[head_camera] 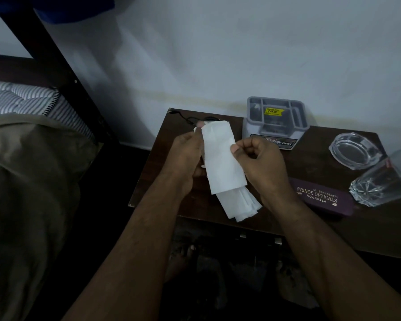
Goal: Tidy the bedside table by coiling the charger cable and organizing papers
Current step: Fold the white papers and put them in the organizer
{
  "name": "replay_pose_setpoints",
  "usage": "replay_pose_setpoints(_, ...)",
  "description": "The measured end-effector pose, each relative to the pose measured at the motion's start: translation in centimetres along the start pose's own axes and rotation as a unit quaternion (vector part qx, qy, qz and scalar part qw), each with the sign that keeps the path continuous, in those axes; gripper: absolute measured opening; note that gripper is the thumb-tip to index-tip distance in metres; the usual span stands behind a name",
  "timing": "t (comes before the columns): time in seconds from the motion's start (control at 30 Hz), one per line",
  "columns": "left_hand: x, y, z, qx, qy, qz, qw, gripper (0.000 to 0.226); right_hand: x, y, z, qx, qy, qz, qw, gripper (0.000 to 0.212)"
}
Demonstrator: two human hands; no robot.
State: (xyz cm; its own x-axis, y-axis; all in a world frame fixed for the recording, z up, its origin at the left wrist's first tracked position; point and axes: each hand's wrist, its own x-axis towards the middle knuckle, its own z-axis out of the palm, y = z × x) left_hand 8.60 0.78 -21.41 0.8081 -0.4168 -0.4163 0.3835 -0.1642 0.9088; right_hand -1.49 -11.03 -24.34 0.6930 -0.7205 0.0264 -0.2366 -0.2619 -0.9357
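A bundle of folded white papers point(222, 167) is held above the dark wooden bedside table point(310, 230). My left hand point(186, 156) grips the bundle along its left edge, with fingertips showing at its top. My right hand point(258, 163) pinches the right edge between thumb and curled fingers. More sheets stick out unevenly at the bundle's lower end. A thin black charger cable point(183, 117) lies at the table's far left corner, partly hidden behind the papers.
A grey plastic organiser tray point(276, 119) stands at the back against the wall. A glass ashtray point(354, 150), a tipped drinking glass point(377, 184) and a purple spectacle case point(322, 198) lie on the right. A bed point(28, 144) adjoins on the left.
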Motion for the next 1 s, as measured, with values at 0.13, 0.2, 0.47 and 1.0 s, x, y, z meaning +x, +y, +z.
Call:
replay_pose_setpoints(0.13,-0.1,0.2,-0.1,-0.026,-0.033,-0.037,0.998,0.057,0.0,0.0,0.0,-0.034,0.000,-0.028,0.999,0.005)
replay_pose_setpoints(0.2,-0.1,-0.1,-0.3,0.020,-0.022,0.014,0.999,0.036,-0.1,0.1,0.0,-0.057,-0.011,-0.034,0.998,0.005)
replay_pose_setpoints(0.47,1.3,-1.3,-2.1,0.144,0.188,0.071,0.969,0.036,-0.9,0.7,0.1,-0.284,-0.128,0.001,0.950,0.008)
replay_pose_setpoints(1.0,0.5,-0.9,-3.1,0.313,0.208,0.137,0.916,0.042,-3.4,0.2,3.4,-0.446,-0.174,-0.041,0.877,0.033)
